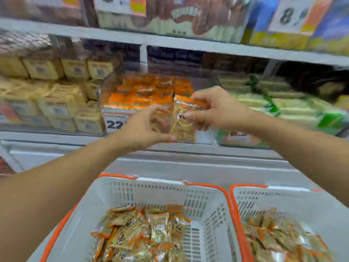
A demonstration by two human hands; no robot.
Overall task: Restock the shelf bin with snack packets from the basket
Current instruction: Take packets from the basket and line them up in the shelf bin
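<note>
Both hands hold snack packets (182, 121) upright in front of the shelf bin (113, 114). My right hand (213, 108) grips the packets from the right, thumb across the front. My left hand (145, 125) cups them from the left and below, thumb under the bottom edge. The clear bin behind is packed with orange-edged packets (149, 91) and carries a price label (115, 122). Below, a grey basket with orange rim (160, 188) holds several loose snack packets (143, 233).
A second grey basket (283, 195) with the same snacks stands to the right. Yellow boxed goods (56, 103) fill the shelf to the left of the bin, green-and-white packs (283, 106) to the right. An upper shelf (170, 42) runs above. The view is blurred.
</note>
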